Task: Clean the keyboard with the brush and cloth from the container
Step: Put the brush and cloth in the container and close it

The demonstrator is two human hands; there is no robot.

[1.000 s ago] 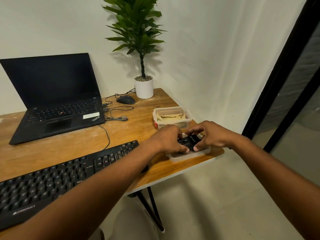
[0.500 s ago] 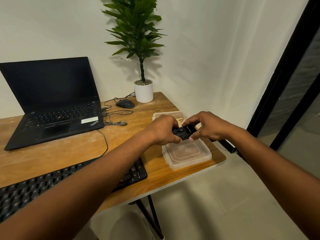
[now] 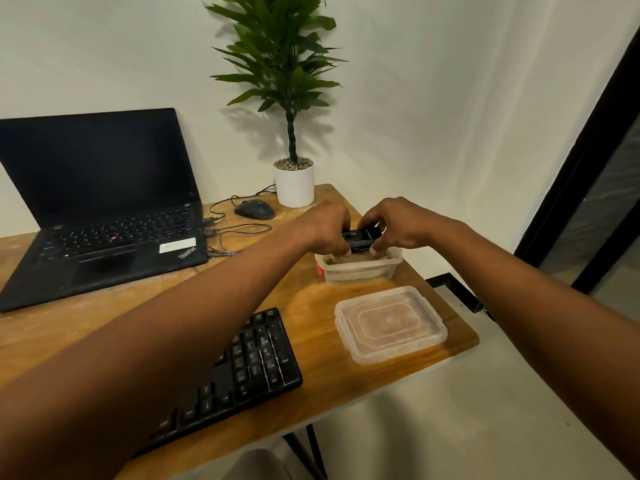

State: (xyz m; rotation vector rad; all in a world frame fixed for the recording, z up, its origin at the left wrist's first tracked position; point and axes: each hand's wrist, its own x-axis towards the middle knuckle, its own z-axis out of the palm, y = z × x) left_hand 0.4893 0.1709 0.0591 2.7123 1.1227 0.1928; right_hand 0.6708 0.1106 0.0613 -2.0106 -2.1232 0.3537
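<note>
As both hands, left hand (image 3: 327, 226) and right hand (image 3: 398, 225), pinch a small black device (image 3: 360, 239) just above the open container (image 3: 360, 266), seemingly stowing it, the keyboard (image 3: 242, 372) and lid (image 3: 391, 323) wait nearer the person.

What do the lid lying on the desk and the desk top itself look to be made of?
The lid looks like thin, clear, slightly cloudy plastic: the wood shows through it and its moulded ridges catch light. The desk top looks like varnished wood, warm brown with visible grain and a soft sheen, though a wood-look veneer cannot be ruled out.
</note>
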